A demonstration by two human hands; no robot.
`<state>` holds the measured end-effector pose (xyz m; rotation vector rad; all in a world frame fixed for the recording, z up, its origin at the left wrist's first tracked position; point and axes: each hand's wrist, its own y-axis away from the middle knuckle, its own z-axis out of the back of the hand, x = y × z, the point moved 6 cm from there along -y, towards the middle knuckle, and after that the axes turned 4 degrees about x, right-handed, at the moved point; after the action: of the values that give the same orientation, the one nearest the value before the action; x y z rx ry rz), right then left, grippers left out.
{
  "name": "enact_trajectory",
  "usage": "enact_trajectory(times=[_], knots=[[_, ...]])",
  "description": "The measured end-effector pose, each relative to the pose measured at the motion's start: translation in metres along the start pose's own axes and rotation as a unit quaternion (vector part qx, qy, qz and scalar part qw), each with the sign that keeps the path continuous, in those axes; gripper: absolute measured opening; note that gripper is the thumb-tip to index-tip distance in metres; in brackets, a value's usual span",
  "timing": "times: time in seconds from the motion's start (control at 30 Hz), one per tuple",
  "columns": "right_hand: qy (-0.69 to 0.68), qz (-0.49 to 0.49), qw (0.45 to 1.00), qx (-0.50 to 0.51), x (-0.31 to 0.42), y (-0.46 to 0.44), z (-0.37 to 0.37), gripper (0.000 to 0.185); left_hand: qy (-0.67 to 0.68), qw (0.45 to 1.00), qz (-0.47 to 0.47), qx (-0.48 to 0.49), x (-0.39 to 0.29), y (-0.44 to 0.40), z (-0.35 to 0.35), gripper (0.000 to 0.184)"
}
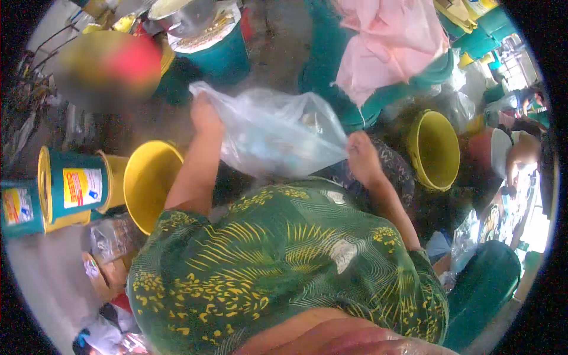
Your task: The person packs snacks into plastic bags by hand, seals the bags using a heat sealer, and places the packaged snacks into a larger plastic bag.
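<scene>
A clear plastic bag (269, 133) is stretched between my two hands in front of my green patterned shirt. My left hand (206, 116) is closed on the bag's upper left corner. My right hand (362, 155) grips its right edge with the fingers pressed together. The bag looks puffed out, and some pale bluish shapes show through it, too blurred to name. Dark patterned cloth (390, 171) lies beside and below my right hand.
Yellow buckets stand at left (151, 186) and right (436, 151). Labelled green buckets (74, 180) are at far left. A pink sack (390, 47) covers a green container. Top left holds a metal pot (183, 18) on a green bucket. A person (515, 151) is at far right.
</scene>
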<state>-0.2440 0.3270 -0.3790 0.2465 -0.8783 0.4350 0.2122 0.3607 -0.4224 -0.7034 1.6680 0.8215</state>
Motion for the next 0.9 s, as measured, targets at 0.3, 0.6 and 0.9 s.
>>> enact_trajectory(times=[0.3,0.6,0.9], knots=[[0.087,-0.133,0.959,0.237,-0.111,-0.012,-0.168,0.025,-0.633,0.764,-0.103,0.067,0.2,-0.061,0.022,0.032],[-0.022,-0.332,0.903,0.273,-0.202,0.002,-0.194,0.021,-0.86,0.37,-0.171,0.307,0.348,-0.068,-0.035,0.017],[-0.173,-0.387,0.9,0.099,-0.201,0.105,-0.063,0.03,-0.843,0.395,-0.144,0.334,0.325,-0.034,-0.091,0.027]])
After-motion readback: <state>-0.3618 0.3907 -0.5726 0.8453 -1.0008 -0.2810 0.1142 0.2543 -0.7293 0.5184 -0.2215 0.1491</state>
